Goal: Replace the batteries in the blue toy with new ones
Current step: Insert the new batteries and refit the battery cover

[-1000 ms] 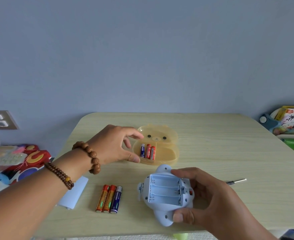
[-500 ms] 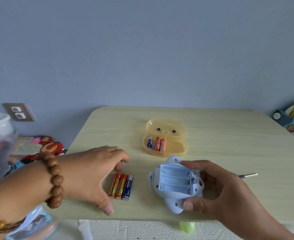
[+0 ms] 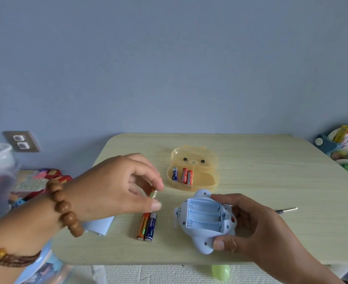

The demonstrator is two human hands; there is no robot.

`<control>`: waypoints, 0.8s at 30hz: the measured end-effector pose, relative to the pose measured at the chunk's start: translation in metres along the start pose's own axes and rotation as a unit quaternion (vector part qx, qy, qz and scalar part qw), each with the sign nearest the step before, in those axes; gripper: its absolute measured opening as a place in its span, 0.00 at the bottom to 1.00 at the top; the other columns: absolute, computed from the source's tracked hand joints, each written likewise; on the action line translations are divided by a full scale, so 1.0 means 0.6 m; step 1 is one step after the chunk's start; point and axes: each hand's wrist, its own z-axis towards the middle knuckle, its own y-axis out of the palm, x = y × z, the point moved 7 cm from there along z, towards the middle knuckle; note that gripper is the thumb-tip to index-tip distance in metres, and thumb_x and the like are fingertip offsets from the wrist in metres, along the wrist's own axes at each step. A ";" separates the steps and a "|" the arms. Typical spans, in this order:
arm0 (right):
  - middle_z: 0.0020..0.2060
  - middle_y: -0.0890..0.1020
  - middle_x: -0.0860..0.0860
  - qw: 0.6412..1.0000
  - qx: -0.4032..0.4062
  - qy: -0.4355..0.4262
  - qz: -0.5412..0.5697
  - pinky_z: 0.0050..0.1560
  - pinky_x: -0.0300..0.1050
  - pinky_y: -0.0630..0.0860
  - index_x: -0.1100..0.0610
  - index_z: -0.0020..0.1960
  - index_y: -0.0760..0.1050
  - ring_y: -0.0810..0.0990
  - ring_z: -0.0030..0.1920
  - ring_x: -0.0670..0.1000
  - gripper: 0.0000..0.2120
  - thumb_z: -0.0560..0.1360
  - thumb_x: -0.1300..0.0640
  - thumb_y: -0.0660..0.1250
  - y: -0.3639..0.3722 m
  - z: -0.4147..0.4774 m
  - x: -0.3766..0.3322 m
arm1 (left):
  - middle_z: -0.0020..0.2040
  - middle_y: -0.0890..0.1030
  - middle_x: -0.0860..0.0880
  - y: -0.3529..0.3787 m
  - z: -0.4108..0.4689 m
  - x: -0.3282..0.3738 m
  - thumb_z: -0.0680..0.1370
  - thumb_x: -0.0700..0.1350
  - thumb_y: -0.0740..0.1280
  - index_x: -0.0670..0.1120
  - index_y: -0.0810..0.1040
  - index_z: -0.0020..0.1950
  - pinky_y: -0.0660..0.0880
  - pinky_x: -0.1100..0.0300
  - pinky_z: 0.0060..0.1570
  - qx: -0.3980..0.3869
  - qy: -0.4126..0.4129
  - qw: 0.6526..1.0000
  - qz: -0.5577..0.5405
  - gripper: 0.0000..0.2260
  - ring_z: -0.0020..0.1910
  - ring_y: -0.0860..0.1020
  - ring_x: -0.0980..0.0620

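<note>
At lower centre of the frame the toy [image 3: 201, 230] is pale blue, its open battery bay a lighter blue. Left of it lie one orange battery [image 3: 143, 226] with a green band and one dark blue battery [image 3: 151, 226]. Above centre, the translucent amber box [image 3: 205, 160] bears a bear face with black dots. The table [image 3: 271, 171] is pale wood-grain; the wall [image 3: 169, 58] is grey-blue.

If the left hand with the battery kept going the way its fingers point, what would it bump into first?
Probably the blue toy, held by the right hand. The left hand, pinching a battery, points right across bare table toward it. Depth is uncertain, so it might pass above.
</note>
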 end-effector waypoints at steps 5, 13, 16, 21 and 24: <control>0.52 0.88 0.51 1.000 -0.001 -0.003 -0.009 0.62 0.60 0.81 0.36 0.59 0.81 0.87 0.54 0.57 0.35 0.53 0.44 0.87 -0.001 0.000 -0.002 | 0.50 0.82 0.55 0.038 0.024 0.056 0.71 0.37 0.78 0.52 0.84 0.47 0.83 0.57 0.48 0.098 0.091 0.991 -0.001 0.11 0.42 0.85 0.53; 0.50 0.89 0.51 1.000 -0.005 -0.009 0.001 0.60 0.56 0.83 0.37 0.59 0.82 0.88 0.52 0.56 0.36 0.52 0.42 0.87 -0.002 0.002 0.000 | 0.46 0.82 0.54 0.096 0.045 0.100 0.69 0.37 0.79 0.48 0.84 0.45 0.83 0.58 0.45 0.083 0.203 0.972 0.080 0.10 0.41 0.84 0.55; 0.51 0.88 0.51 1.000 -0.007 -0.014 0.005 0.61 0.57 0.82 0.38 0.59 0.82 0.88 0.53 0.55 0.36 0.52 0.41 0.87 -0.002 0.003 0.002 | 0.44 0.83 0.52 0.103 0.046 0.098 0.69 0.37 0.78 0.47 0.84 0.43 0.82 0.57 0.45 0.080 0.218 0.969 0.083 0.09 0.41 0.83 0.55; 0.54 0.88 0.51 1.000 -0.003 -0.019 0.000 0.63 0.60 0.81 0.40 0.61 0.81 0.87 0.55 0.55 0.35 0.55 0.44 0.86 -0.003 0.005 0.005 | 0.45 0.84 0.54 0.105 0.045 0.092 0.70 0.37 0.78 0.48 0.85 0.44 0.81 0.61 0.46 0.080 0.221 0.968 0.092 0.08 0.42 0.83 0.56; 0.56 0.87 0.50 1.000 -0.006 -0.026 -0.008 0.63 0.60 0.80 0.42 0.62 0.82 0.87 0.55 0.54 0.35 0.56 0.45 0.86 -0.003 0.004 0.001 | 0.46 0.84 0.55 0.107 0.044 0.093 0.70 0.39 0.78 0.50 0.86 0.46 0.79 0.63 0.47 0.073 0.227 0.964 0.117 0.08 0.44 0.82 0.57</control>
